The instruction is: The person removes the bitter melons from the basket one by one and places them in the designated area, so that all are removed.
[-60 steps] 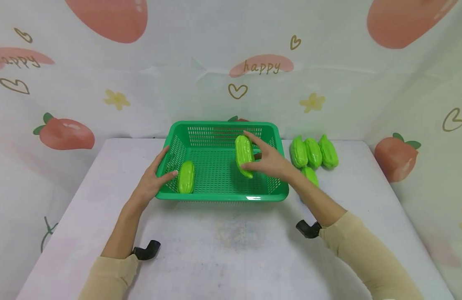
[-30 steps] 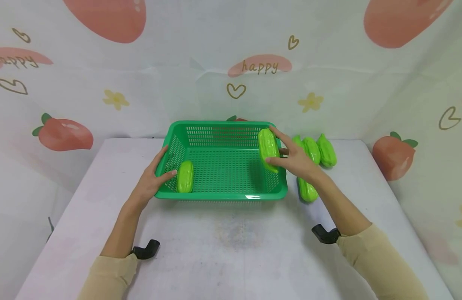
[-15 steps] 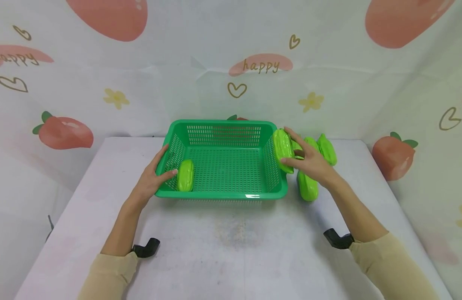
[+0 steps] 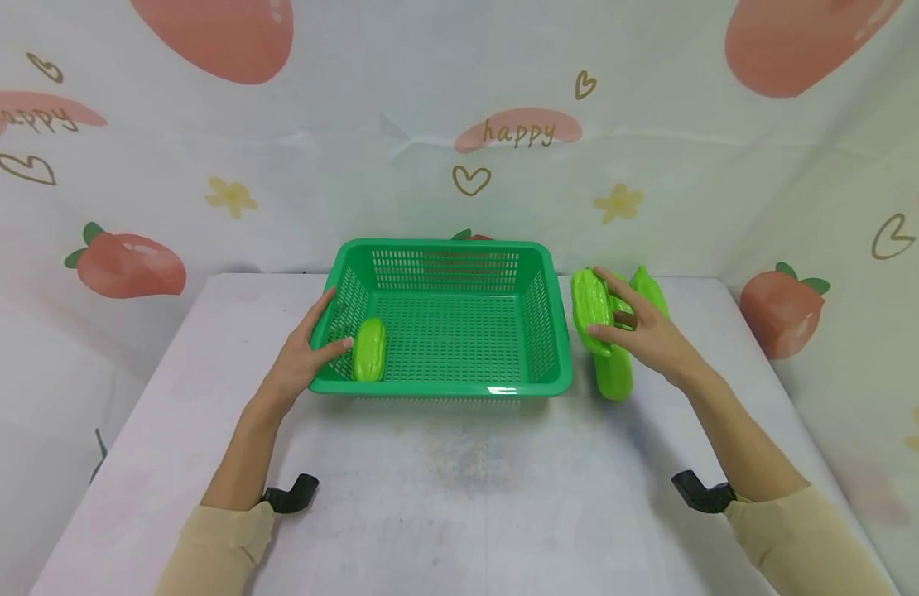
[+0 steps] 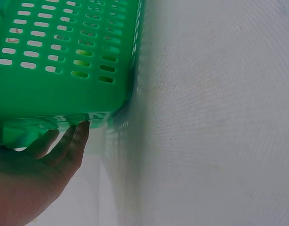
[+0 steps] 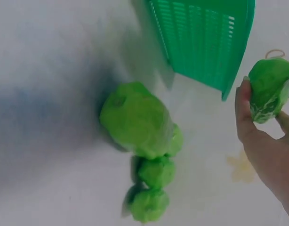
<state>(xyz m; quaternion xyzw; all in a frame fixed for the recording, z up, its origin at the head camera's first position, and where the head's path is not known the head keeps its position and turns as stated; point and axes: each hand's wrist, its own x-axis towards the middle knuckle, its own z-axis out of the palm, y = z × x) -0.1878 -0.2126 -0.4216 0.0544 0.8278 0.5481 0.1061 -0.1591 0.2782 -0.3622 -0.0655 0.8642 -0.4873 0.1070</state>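
My right hand (image 4: pixel 648 333) pinches a light green, ridged bitter melon (image 4: pixel 590 306) between thumb and fingers, just right of the basket. In the right wrist view, this held bitter melon (image 6: pixel 270 87) is raised above the table. My left hand (image 4: pixel 297 362) grips the left side of the green plastic basket (image 4: pixel 445 389), thumb over the rim. The left wrist view shows its fingers (image 5: pixel 78 146) against the basket's outside. One bitter melon (image 4: pixel 368 350) lies inside the basket at the left. Another bitter melon (image 4: pixel 614 377) lies on the table below the held one.
More bitter melons stand in a row behind my right hand, partly hidden; the rightmost bitter melon (image 4: pixel 648 290) shows best. The white table (image 4: pixel 459 505) ends at a printed cloth backdrop (image 4: pixel 400 190). Black curved pieces (image 4: pixel 291 494) are at both wrists.
My right hand has carried the bitter melon rightward from over the basket, across its right rim, to above the other bitter melons. The left hand and basket have stayed in place.
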